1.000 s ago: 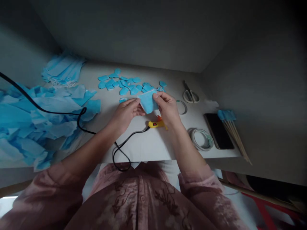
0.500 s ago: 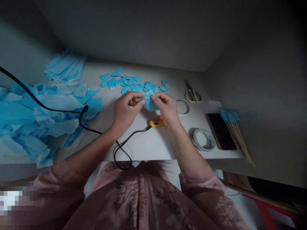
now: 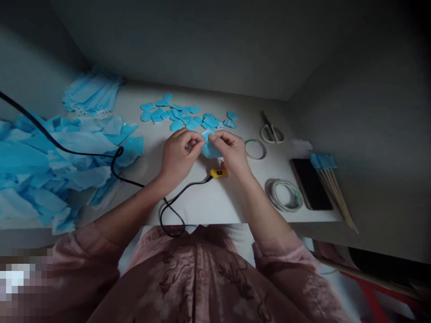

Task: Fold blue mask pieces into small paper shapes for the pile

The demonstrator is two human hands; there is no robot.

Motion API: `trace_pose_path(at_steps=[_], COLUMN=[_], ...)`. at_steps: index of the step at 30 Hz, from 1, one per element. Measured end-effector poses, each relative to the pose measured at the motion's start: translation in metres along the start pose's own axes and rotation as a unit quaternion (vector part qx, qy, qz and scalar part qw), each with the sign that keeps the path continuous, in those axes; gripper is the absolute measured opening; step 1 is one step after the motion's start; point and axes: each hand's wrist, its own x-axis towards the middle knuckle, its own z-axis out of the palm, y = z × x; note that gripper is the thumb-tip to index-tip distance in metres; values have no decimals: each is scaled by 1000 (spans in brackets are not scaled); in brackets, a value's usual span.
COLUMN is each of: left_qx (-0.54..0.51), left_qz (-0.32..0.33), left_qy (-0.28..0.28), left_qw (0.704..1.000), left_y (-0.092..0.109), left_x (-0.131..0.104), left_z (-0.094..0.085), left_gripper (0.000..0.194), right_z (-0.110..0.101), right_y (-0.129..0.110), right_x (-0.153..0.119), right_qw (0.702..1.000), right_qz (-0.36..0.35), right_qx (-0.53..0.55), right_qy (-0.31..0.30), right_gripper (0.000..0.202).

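A small piece of light-blue mask-like fabric (image 3: 211, 150) is held up between my two hands, above the middle of the white table. My left hand (image 3: 180, 152) pinches its left edge between thumb and fingers. On the other side, my right hand (image 3: 232, 150) grips it with the thumb pressed on its front face. Just below, on the tabletop, lies a yellow corded tool (image 3: 218, 173) with a dark switch, its far end partly hidden by my right hand. Cut blue fabric pieces (image 3: 182, 117) are scattered beyond my fingers.
At left are a heap of blue and white fabric (image 3: 50, 166) and a stack of face masks (image 3: 94, 92). A black cable (image 3: 129, 181) crosses the table. To the right lie scissors (image 3: 271, 132), tape rolls (image 3: 286, 196), a phone (image 3: 311, 184) and blue-tipped sticks (image 3: 335, 188).
My left fingers have drawn in closer to the blue fabric piece, and the piece has turned slightly. My right hand has shifted a little left, showing more of the ring behind it.
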Motion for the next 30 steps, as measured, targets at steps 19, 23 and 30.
trace_pose_path(at_steps=[19,23,30], left_qx=[133,108,-62], left_qz=[79,73,-36], left_qy=[-51,-45,-14], left_qw=[987,990,997], left_y=[-4,-2,4], left_x=[-1,-2,-1], left_z=[1,0,2], left_gripper=[11,11,9], right_z=[5,3,-23], right_y=[8,11,26], right_x=[3,6,24], right_qw=[990,989,990], right_qz=[88,86,55], right_qx=[99,115,56], right_qy=[41,42,114], right_gripper=[35,36,48])
